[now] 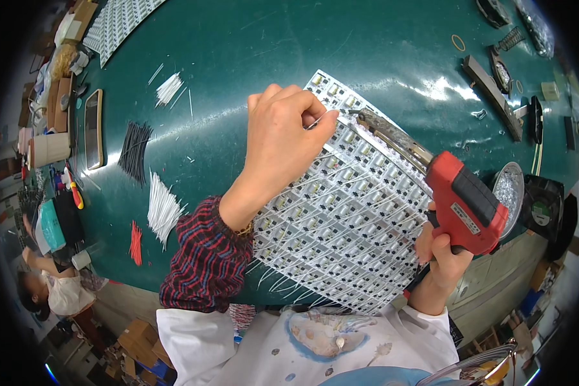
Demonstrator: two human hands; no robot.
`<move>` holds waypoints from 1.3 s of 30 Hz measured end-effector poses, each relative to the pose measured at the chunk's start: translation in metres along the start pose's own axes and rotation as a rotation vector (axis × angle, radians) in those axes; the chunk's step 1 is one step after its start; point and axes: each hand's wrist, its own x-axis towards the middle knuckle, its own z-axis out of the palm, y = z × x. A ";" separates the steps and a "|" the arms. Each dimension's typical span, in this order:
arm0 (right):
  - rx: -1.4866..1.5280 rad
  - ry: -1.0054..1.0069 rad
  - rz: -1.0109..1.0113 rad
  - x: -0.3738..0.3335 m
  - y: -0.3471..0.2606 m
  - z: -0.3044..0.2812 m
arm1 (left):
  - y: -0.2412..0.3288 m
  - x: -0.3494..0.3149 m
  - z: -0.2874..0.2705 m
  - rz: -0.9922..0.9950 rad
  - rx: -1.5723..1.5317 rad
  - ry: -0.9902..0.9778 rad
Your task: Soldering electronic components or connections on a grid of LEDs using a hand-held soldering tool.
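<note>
A large white panel of many small circuit boards (367, 222) lies slanted in front of me. Rows of thin white wires stick out from it toward the near left. My left hand (282, 135) is over the panel's upper left edge, thumb and forefinger pinched on a thin white wire that is mostly hidden by the fingers. My right hand (445, 258) grips a red and black soldering gun (466, 204) at the panel's right side. Its long metal tip points left and meets the panel close to my left fingertips.
To the left lie bundles of black wires (134, 152), white wires (163, 204), red wires (136, 243) and short white wires (168, 89). A phone (94, 128) is farther left. At the right stand a metal bowl (509, 193) and a dark bar (494, 96). Another person (64, 289) sits at lower left.
</note>
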 end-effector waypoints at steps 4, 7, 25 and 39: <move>0.010 -0.038 -0.027 0.003 0.000 0.000 | 0.000 -0.001 0.000 0.015 0.039 0.005; 0.002 -0.038 -0.018 0.002 -0.001 -0.001 | -0.001 -0.001 0.000 0.012 0.034 0.008; -0.101 0.058 -0.245 -0.005 -0.022 -0.018 | 0.037 -0.014 -0.026 -0.040 -0.250 -0.003; 0.019 -0.004 -0.116 0.004 -0.008 -0.008 | 0.026 -0.016 0.008 -0.027 -0.146 0.022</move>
